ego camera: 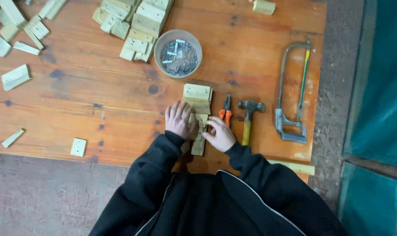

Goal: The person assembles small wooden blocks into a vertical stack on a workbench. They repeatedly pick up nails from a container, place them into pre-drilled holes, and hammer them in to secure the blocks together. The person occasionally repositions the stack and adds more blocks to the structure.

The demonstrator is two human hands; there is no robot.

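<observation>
Black sleeves of our jacket [207, 196] fill the bottom of the view, and from them both hands reach onto a small wooden assembly [198, 114] near the front edge of the tabletop [98, 87]. Our left hand [179, 119] lies flat with fingers spread over its left side, pressing it down. Our right hand [220, 134] curls in from the right, fingertips pinching a small piece at the middle of the assembly.

We judge the work to be partly done: several short blocks already sit together in a stacked, stepped shape, with a narrow strip running back toward us. Whether they are nailed yet we cannot tell. The bowl of nails [178, 53] sits just behind, full, and the hammer [249, 117] and pliers [226, 112] lie untouched just right of our hands. A pile of cut blocks [135, 26] waits further back, so plenty of stock remains.

For room, the assembly sits close to the near edge, and its strip nearly reaches that edge. The hacksaw [292, 96] lies near the right edge, well apart from us. Left of our hands we have a broad open stretch, with only a small block [78, 147] and scattered offcuts [15, 76] toward the far left.
</observation>
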